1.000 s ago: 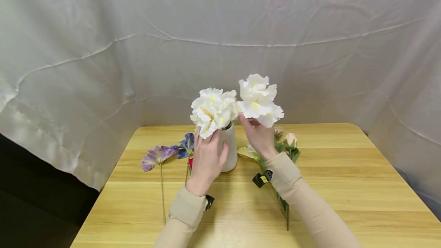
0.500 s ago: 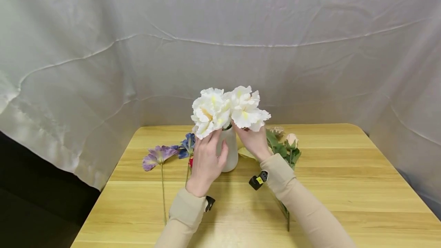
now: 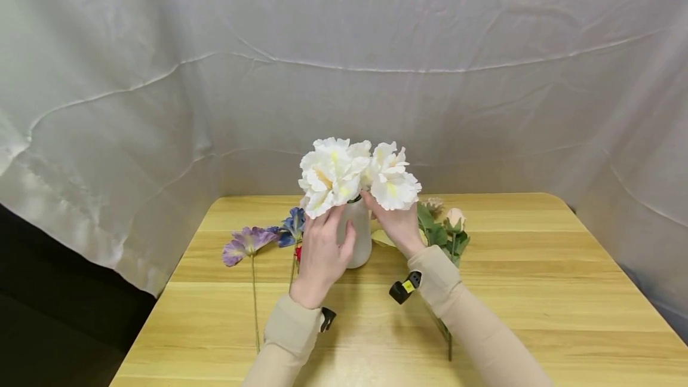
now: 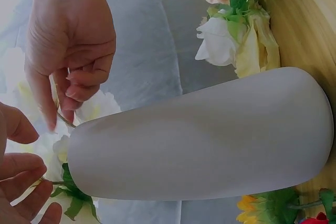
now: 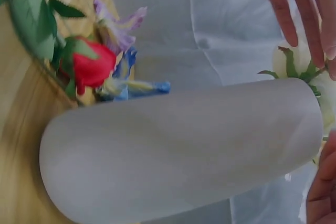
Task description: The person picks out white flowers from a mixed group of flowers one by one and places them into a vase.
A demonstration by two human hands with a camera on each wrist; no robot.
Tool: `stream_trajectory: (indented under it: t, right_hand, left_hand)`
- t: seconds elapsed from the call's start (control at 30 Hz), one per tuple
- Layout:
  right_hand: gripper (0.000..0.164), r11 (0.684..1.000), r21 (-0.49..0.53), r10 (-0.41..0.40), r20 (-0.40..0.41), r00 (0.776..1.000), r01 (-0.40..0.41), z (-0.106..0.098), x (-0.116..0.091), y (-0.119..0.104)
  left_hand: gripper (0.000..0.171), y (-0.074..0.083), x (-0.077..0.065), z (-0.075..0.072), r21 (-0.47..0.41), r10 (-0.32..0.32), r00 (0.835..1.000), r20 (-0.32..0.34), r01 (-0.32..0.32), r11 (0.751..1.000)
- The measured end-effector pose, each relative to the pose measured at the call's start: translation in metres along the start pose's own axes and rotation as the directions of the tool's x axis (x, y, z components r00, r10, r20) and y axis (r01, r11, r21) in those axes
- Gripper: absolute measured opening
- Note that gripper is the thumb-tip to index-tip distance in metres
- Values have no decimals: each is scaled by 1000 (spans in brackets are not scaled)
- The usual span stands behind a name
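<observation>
A white vase (image 3: 355, 233) stands upright on the table, with ruffled white flowers (image 3: 330, 173) at its mouth. My right hand (image 3: 399, 227) pinches the stem of another white flower (image 3: 395, 185) between thumb and fingers; in the left wrist view this stem (image 4: 65, 121) reaches the vase rim. My left hand (image 3: 324, 249) is at the other side of the vase, just under the blooms. Its fingers are nearly straight and touch a flower stem (image 4: 56, 182), while its thumb stands apart. The lower stems are hidden inside the vase.
On the wooden table (image 3: 537, 291), a purple flower (image 3: 247, 245), a blue flower (image 3: 292, 227) and a red rose (image 5: 94, 65) lie left of the vase. To the right lie a pale pink rose (image 3: 454, 218) and a white rose (image 4: 218, 40). A grey curtain (image 3: 344, 106) hangs behind.
My right hand has moved left and down with its white flower, bringing it from apart at the right to the vase mouth beside the other blooms. My left hand has stayed nearly still.
</observation>
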State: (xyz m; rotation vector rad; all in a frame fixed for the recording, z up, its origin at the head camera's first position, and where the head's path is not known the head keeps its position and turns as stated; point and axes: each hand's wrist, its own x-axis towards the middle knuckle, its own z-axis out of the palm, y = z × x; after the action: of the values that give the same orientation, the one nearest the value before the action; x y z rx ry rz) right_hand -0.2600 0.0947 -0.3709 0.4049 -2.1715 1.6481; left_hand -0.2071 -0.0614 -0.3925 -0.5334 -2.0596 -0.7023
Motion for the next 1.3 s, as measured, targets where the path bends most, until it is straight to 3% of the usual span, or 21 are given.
stream_trajectory:
  t: [0.17,0.3,0.5,0.67,0.93,1.3]
  right_hand:
    - [13,999,41,-23,-116,993,27,-2,-5,-20]
    - [7,996,84,-1,-155,988,14,-2,-7,-29]
    - [11,961,269,-30,-133,991,65,3,-5,-26]
    - [2,943,308,-107,-67,992,123,7,-2,-17]
    - [5,950,313,0,41,999,-13,11,4,10]
    - [15,911,401,108,-12,994,-94,11,-10,23]
  left_hand:
    - [42,1,0,-1,-12,-7,1000,7,7,1000]
    - [41,1,0,-1,-17,-17,1000,13,18,1000]
    - [41,2,0,-1,-25,-16,1000,12,16,1000]
    - [42,2,-1,-1,-29,-14,1000,14,15,999]
    - [39,2,-2,-1,-32,-3,1000,3,3,999]
    - [40,1,-9,-3,-60,-19,999,27,21,998]
